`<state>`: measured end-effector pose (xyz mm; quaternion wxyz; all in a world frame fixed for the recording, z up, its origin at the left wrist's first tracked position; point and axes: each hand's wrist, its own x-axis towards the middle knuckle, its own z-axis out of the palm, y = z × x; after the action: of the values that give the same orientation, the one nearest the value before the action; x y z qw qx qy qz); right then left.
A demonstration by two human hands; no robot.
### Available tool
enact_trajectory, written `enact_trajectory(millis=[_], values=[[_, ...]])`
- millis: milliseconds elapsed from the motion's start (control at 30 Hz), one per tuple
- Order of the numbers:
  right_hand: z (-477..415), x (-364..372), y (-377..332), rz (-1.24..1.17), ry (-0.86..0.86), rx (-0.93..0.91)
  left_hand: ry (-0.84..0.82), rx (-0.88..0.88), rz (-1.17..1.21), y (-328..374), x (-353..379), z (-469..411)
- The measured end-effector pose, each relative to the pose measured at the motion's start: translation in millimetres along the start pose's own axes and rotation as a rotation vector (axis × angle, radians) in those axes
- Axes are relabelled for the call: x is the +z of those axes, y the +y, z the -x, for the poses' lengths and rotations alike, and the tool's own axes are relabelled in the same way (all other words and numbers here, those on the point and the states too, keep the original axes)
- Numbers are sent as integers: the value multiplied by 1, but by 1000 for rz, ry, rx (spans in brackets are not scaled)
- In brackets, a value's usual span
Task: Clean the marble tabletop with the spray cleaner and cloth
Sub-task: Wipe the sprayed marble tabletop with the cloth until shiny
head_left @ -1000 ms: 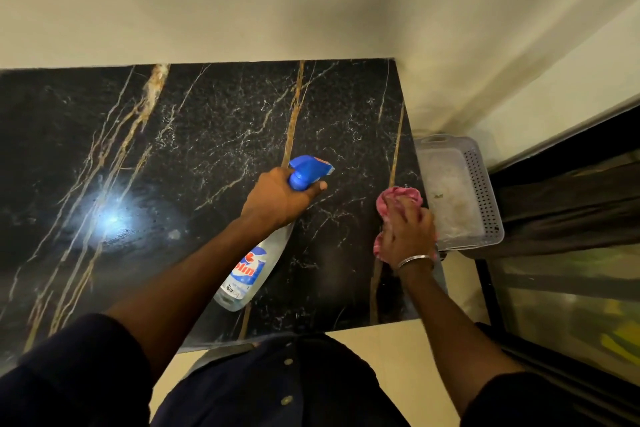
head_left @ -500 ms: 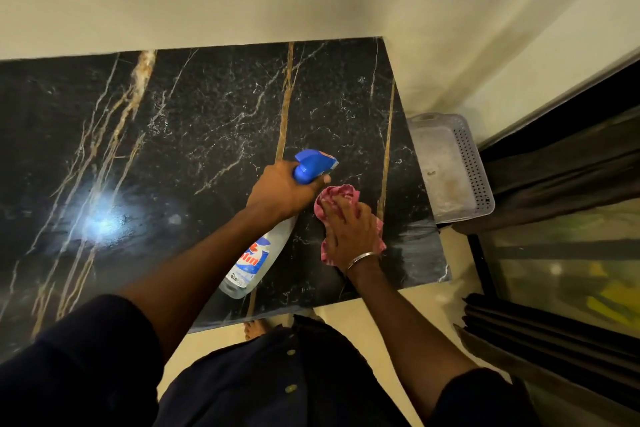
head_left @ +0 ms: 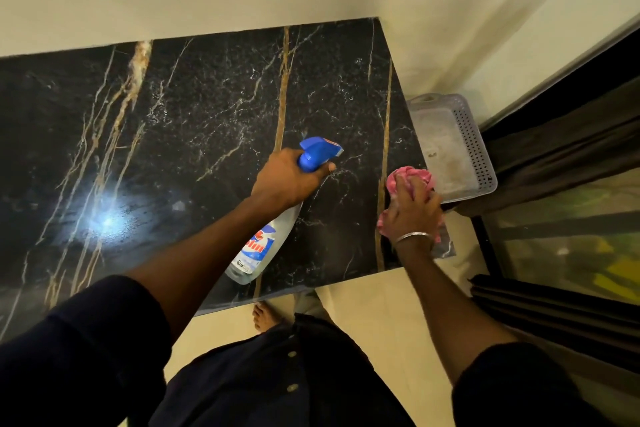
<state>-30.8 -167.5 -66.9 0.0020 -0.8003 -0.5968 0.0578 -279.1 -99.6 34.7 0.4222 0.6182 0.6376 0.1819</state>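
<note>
So the right hand (head_left: 412,211) is sitting at the near right corner of the tabletop (head_left: 207,107), pressing a bunched-up pink cloth (head_left: 410,177) flat onto the marble. Fingers are spread over the cloth and curled into it, so it's holding it down rather than pinching it. The cloth is right at the right edge, just beside a pale plastic basket (head_left: 471,135) that's sitting lower, off the side of the table.

The left hand (head_left: 287,180) is wrapped tight around the neck of the spray bottle (head_left: 266,236), with a finger reaching under the blue trigger head. The bottle is tilted, long axis running from its base near the front edge up and away to the nozzle, which is pointing roughly toward the far right part of the marble. It's hovering above the surface, not resting on it as far as I can tell.

Here's the bit that matters, I think: nearly all of the dark marble is lying to the left of and beyond the cloth, so my guess is the wiping hand is going to have to sweep leftward and away from that corner. The bottle arm is crossing over the middle of the near edge, so it's kind of in the path. The cloth hand is way nearer the right edge, and the spray hand is closer to the big unwiped stretch on the left, where a light is glaring off the stone.
</note>
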Motion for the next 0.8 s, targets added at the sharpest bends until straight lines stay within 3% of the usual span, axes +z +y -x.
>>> enact_trajectory(millis=[133,300,533,700,800], values=[[46,8,-40,-36,-38,-158,6,-13,-13,3,6,6],[51,8,-13,51,-17,-394,-13,-19,-23,3,8,11],[33,6,77,58,-9,-84,-41,-8,-29,-2,6,16],[45,5,56,-33,79,79,-50,-8,-33,-3,5,19],[66,8,18,-69,79,54,-54,5,-38,-2,3,22]])
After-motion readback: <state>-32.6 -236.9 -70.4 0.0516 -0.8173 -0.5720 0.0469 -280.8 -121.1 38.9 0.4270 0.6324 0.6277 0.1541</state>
